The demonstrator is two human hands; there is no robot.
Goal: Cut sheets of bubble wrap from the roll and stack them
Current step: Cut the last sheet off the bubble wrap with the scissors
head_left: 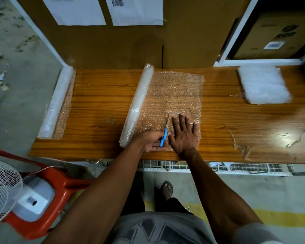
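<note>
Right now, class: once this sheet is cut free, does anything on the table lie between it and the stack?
Nothing visible does. Only bare table lies between the unrolled sheet and the stack at the far right.

The glossy wood-grain bench (99, 103) carries a clear, bumpy plastic bubble-wrap roll (139, 103); blue plastic-handled scissors (164, 137) have metal blades; matt brown cardboard backing (113, 46) stands behind.

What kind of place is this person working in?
Probably a packing or warehouse workstation. A long wood-grain bench holds a clear bubble wrap roll and a white stack of cut sheets; a brown cardboard box with a shipping label sits on a white shelf behind, and printed paper notices hang above.
</note>
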